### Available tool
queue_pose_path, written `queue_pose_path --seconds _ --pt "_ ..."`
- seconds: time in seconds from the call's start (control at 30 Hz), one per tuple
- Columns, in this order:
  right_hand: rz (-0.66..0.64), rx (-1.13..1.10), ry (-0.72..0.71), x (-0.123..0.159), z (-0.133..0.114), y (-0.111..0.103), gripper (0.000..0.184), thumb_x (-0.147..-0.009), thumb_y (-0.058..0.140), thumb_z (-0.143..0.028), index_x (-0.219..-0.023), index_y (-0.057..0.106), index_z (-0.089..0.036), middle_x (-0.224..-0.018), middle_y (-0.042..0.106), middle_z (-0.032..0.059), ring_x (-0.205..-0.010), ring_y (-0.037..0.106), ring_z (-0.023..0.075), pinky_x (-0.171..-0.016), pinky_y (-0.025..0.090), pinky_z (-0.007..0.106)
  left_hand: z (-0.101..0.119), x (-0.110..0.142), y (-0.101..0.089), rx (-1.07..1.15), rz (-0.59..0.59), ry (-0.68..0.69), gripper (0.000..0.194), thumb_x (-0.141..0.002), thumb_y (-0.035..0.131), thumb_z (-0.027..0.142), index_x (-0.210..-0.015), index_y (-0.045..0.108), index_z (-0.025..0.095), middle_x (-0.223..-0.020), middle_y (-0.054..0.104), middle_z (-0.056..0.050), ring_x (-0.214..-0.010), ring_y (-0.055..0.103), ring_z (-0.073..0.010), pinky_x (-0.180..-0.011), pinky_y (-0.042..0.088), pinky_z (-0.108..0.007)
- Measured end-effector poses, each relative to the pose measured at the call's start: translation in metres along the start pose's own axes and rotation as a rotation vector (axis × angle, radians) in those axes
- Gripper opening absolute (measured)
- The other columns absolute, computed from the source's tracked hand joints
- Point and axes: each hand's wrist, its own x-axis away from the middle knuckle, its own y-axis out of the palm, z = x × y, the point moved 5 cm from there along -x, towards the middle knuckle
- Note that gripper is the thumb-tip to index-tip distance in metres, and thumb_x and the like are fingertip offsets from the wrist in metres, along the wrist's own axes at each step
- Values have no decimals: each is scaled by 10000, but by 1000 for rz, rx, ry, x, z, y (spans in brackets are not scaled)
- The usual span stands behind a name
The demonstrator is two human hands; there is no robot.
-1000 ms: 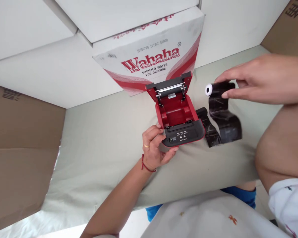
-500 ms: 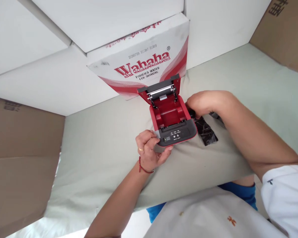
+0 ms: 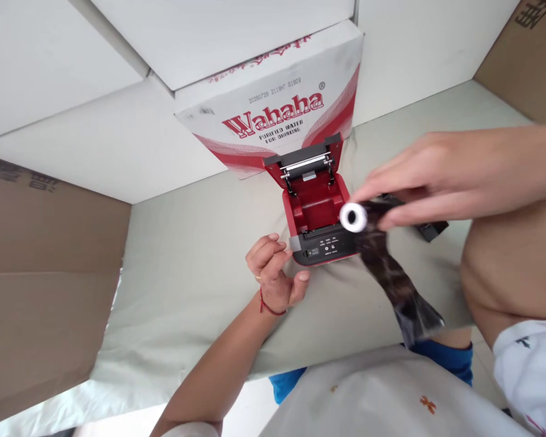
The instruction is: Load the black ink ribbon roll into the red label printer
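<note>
A small red and black printer [image 3: 316, 240] stands on the cloth with its lid [image 3: 307, 161] raised and its red paper bay [image 3: 316, 206] bare. My right hand [image 3: 418, 176] is above the printer's right side, pinching a paper roll [image 3: 353, 217] between thumb and fingers. The roll's white end and dark core face me. A dark, marbled strip [image 3: 395, 285] hangs down from it, blurred by motion. My left hand [image 3: 273, 267] is beside the printer's front left corner, fingers loosely curled, thumb apart, nothing held. A small grey tab [image 3: 295, 243] is at that corner.
Behind the printer stands a white and red water carton [image 3: 273, 115] against white boxes [image 3: 95, 139]. Brown cardboard [image 3: 50, 279] is at the left, more cardboard [image 3: 523, 67] at the far right. A black object [image 3: 432, 230] lies partly hidden under my right hand. Grey-green cloth [image 3: 200, 243] covers the surface.
My right hand has risen from the cloth beside the printer, carrying the paper roll up with its strip trailing. My left hand has let go of the printer's corner, its thumb now off the front edge.
</note>
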Motion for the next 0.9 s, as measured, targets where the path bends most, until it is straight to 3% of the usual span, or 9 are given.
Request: queue_pose_path --seconds 0.17,0.27,0.4,0.57,0.67,0.77,0.83,0.9 --pt "-60 30 -81 -47 -33 23 258 -1086 694 -355 -1260 851 -247 -1204 882 97 -1032 784 250 -819 503 325 7 5 -5 -28 54 63 497 -1059 473 643 -1428 640 355 -1088 629 -87 -1103 700 -336 -927 634 -539" --pt "-102 92 -85 -63 -48 39 307 -1051 657 -244 -1310 822 -254 -1242 878 109 -1051 793 281 -773 490 332 22 5 -2 -21 -28 138 535 -1079 469 615 -1494 660 337 -1118 717 -95 -1167 732 -335 -1013 622 -526" --pt "-143 182 -28 -71 -57 50 363 -1042 587 -156 -1316 815 -226 -1294 867 151 -1090 805 331 -726 445 360 38 1 7 15 -197 184 507 -1096 579 441 -1581 633 304 -1190 828 -75 -1212 779 -294 -1142 566 -485" --pt "-115 182 -28 -76 -55 54 414 -1049 543 -150 -1361 801 -239 -1297 865 135 -1067 800 326 -712 427 367 42 -4 8 7 -240 185 509 -1082 624 314 -1588 632 257 -1285 874 -91 -1243 814 -268 -1155 551 -447" --pt "-97 117 -131 -72 -52 47 375 -1038 590 -191 -1335 814 -239 -1326 855 115 -1073 788 297 -748 465 350 42 -7 9 -15 -268 183 492 -1068 652 275 -1559 655 230 -1318 875 -107 -1243 814 -249 -1152 547 -420" --pt "-42 -59 -232 -54 -50 20 285 -1073 608 -265 -1211 856 -234 -1185 874 74 -1006 780 256 -820 520 346 44 -9 9 -34 -313 181 462 -1060 666 253 -1521 681 246 -1322 885 -79 -1234 808 -245 -1148 535 -423" --pt "138 -183 -204 -43 -44 -6 332 -1132 549 -316 -1218 856 -222 -1095 870 60 -960 767 230 -872 547 349 47 -11 9 -24 -323 180 458 -1048 681 241 -1505 689 225 -1299 894 -81 -1223 804 -250 -1134 527 -426" --pt "366 -204 -158 -36 -35 -25 398 -1169 498 -346 -1347 822 -200 -1190 866 87 -1071 760 244 -988 561 373 49 -12 8 -2 -306 180 456 -1036 692 232 -1490 694 188 -1258 902 -99 -1202 802 -253 -1118 517 -425"
